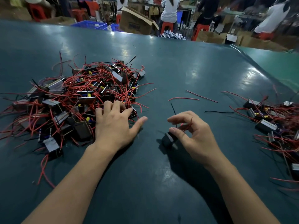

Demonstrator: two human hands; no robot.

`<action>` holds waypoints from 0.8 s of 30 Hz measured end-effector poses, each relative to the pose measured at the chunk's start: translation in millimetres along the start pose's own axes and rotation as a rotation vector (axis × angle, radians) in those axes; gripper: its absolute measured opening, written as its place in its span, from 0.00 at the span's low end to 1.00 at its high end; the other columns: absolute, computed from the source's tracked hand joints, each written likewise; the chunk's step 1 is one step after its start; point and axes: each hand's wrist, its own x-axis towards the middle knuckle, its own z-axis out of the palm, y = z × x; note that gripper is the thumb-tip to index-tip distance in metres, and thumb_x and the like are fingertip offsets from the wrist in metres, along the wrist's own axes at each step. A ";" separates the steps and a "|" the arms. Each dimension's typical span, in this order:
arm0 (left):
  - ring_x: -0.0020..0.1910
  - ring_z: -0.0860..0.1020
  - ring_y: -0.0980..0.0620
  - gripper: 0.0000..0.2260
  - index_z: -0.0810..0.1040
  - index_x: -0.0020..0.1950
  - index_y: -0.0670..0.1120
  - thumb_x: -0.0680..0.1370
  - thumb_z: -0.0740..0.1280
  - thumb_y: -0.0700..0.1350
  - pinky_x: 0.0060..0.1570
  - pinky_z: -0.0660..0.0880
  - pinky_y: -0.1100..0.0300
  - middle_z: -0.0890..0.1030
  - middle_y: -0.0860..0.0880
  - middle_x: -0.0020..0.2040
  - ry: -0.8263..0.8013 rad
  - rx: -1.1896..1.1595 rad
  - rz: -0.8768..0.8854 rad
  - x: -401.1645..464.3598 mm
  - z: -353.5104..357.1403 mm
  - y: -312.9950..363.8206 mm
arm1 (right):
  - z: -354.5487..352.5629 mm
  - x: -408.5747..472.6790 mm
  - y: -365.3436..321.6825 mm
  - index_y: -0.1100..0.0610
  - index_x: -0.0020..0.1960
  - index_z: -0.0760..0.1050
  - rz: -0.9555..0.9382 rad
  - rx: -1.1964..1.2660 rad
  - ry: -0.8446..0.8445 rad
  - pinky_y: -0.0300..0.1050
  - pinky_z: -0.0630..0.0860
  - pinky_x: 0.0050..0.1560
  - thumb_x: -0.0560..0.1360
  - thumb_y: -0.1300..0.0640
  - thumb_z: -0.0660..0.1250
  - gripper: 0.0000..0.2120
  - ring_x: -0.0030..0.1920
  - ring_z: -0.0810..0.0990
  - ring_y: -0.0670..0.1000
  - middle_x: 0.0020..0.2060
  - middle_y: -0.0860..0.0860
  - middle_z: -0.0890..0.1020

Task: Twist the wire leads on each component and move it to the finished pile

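Observation:
A big heap of black box components [77, 101] with red and black wire leads covers the left of the dark green table [186, 65]. My left hand [114, 125] lies on the heap's right edge, fingers curled into the wires, thumb stretched out on the table. My right hand [192, 135] hovers at the centre with fingers curled around red leads [186, 126] of one black component [168, 140] that hangs just below the thumb. A smaller pile of components [273, 125] lies at the right edge.
Loose red wire pieces [200, 96] and a black wire [218, 112] lie between the piles. Beyond the far table edge are cardboard boxes [137, 20], blue crates [90, 25], red stools and seated people.

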 end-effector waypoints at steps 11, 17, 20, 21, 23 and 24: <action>0.40 0.76 0.50 0.13 0.79 0.35 0.49 0.73 0.70 0.57 0.49 0.67 0.49 0.80 0.56 0.34 0.311 -0.350 0.329 -19.0 -4.7 24.9 | -2.2 -0.3 -3.1 0.52 0.49 0.80 0.223 0.142 0.108 0.44 0.79 0.46 0.74 0.66 0.71 0.10 0.40 0.80 0.46 0.44 0.46 0.84; 0.32 0.76 0.58 0.07 0.79 0.45 0.47 0.72 0.76 0.45 0.39 0.76 0.59 0.82 0.56 0.37 -0.010 -0.771 0.154 -21.6 4.0 30.9 | -14.8 1.1 -10.7 0.61 0.53 0.79 0.315 0.560 -0.050 0.39 0.77 0.38 0.75 0.76 0.60 0.16 0.43 0.81 0.48 0.54 0.58 0.84; 0.34 0.80 0.56 0.05 0.82 0.46 0.48 0.72 0.75 0.42 0.38 0.77 0.64 0.83 0.53 0.37 -0.025 -0.980 -0.001 -18.3 4.2 35.9 | -18.1 2.1 -8.5 0.64 0.54 0.79 0.336 0.570 -0.067 0.39 0.78 0.38 0.75 0.77 0.59 0.16 0.42 0.82 0.48 0.53 0.59 0.84; 0.36 0.82 0.55 0.05 0.82 0.47 0.47 0.73 0.75 0.41 0.40 0.78 0.62 0.84 0.52 0.38 -0.021 -1.021 -0.025 -16.5 3.7 36.3 | -18.3 2.6 -7.3 0.64 0.54 0.79 0.344 0.559 -0.065 0.39 0.78 0.37 0.75 0.77 0.60 0.15 0.41 0.83 0.48 0.52 0.59 0.84; 0.37 0.82 0.51 0.06 0.81 0.50 0.46 0.75 0.72 0.38 0.41 0.78 0.59 0.83 0.52 0.40 0.031 -0.964 0.022 -13.8 0.3 32.5 | -17.3 3.2 -6.0 0.63 0.52 0.80 0.364 0.559 -0.050 0.38 0.78 0.35 0.75 0.75 0.63 0.13 0.40 0.84 0.50 0.49 0.58 0.85; 0.37 0.80 0.53 0.08 0.81 0.50 0.45 0.74 0.70 0.35 0.41 0.76 0.60 0.82 0.53 0.41 0.072 -0.873 0.114 -13.1 -4.0 29.6 | -17.6 3.6 -5.7 0.62 0.51 0.80 0.372 0.558 -0.027 0.38 0.77 0.34 0.74 0.75 0.64 0.12 0.40 0.84 0.51 0.47 0.57 0.86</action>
